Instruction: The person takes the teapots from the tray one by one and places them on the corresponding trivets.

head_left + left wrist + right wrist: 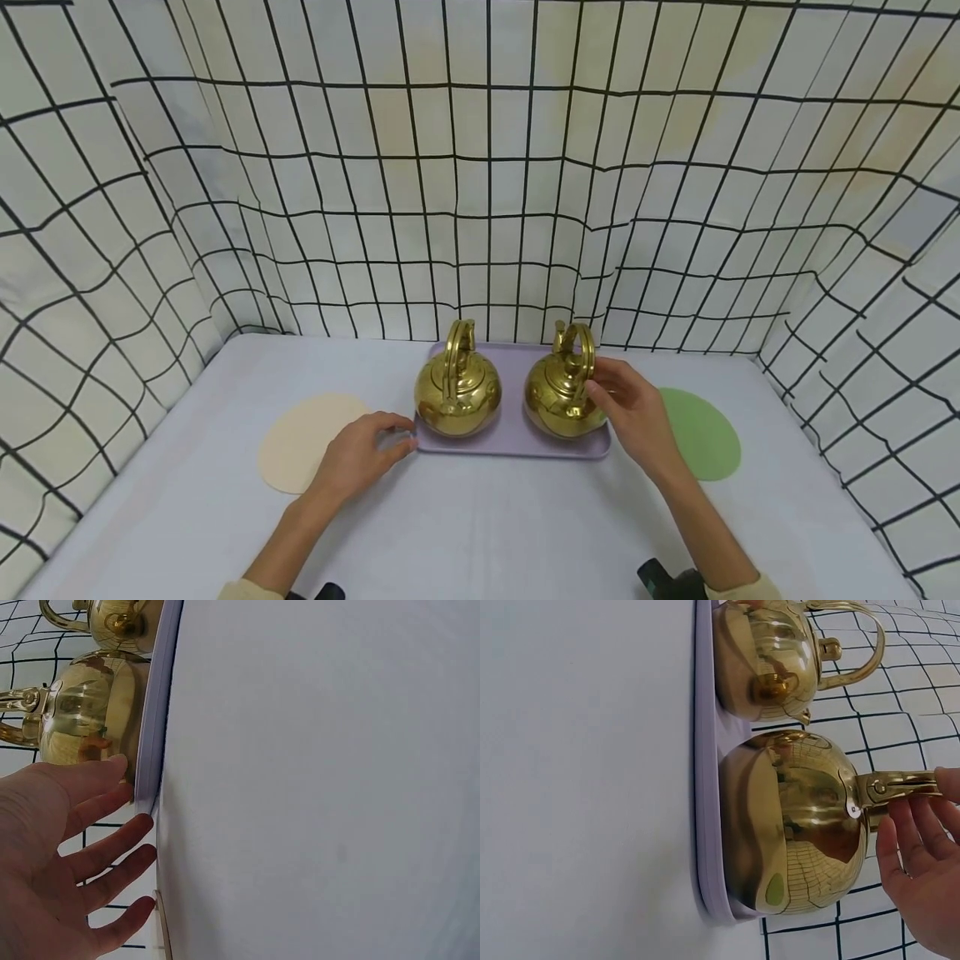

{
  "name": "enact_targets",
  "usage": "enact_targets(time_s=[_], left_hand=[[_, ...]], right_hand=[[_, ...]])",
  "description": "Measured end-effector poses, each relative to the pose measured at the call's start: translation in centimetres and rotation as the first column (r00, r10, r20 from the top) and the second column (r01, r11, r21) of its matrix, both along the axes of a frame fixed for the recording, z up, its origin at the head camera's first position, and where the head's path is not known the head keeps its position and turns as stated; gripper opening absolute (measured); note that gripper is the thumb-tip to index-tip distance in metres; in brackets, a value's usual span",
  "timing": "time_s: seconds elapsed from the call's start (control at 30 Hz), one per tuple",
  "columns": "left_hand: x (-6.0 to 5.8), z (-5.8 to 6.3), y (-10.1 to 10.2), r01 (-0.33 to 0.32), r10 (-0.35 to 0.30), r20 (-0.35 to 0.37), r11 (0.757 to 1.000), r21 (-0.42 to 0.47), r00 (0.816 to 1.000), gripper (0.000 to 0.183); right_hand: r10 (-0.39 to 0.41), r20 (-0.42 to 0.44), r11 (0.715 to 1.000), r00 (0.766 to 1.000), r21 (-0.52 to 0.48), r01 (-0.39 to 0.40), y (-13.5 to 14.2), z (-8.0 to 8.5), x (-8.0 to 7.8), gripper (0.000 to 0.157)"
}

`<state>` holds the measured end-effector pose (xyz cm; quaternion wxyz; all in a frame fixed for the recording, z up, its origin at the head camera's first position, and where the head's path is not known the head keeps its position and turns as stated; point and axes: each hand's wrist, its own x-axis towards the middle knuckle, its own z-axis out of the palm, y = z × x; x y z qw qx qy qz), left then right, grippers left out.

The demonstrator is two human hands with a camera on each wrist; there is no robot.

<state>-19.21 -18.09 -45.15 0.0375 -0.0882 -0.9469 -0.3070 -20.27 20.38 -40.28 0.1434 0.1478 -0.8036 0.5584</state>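
Note:
Two shiny brass-coloured teapots stand upright side by side on a lilac tray point(513, 446). My right hand point(633, 408) is at the right teapot point(558, 408); in the right wrist view, thumb and fingers hold its arched handle point(900, 786) from either side. That teapot's base still sits on the tray. Beside the tray's left end is my left hand point(360, 457), fingers spread and slightly bent, holding nothing. The left wrist view has its thumb in front of the left teapot point(90, 712); whether it touches the pot or tray, I cannot tell.
A cream round mat point(300, 446) lies left of the tray, partly behind my left hand. To the right is a green round mat point(705, 437), partly behind my right hand. White cloth with a black grid point(487, 183) walls the white table point(495, 525) at back and sides.

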Motion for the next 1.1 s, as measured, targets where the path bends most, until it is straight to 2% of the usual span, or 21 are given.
enact_targets(time_s=[0.37, 0.67, 1.1], left_hand=[[-0.10, 0.18, 0.24, 0.034, -0.034, -0.029, 0.999, 0.005, 0.999, 0.023], [-0.23, 0.31, 0.10, 0.065, -0.065, -0.052, 0.998, -0.010, 0.997, 0.020], [-0.18, 0.05, 0.24, 0.041, -0.041, -0.027, 0.999, -0.015, 0.999, 0.018]], right_hand=[[0.047, 0.103, 0.996, 0.994, -0.075, -0.039, 0.16, 0.24, -0.57, 0.037], [0.034, 0.130, 0.997, 0.991, -0.076, -0.024, 0.17, 0.46, -0.64, 0.037], [0.050, 0.164, 0.995, 0.985, -0.095, -0.034, 0.61, 0.27, -0.39, 0.040]])
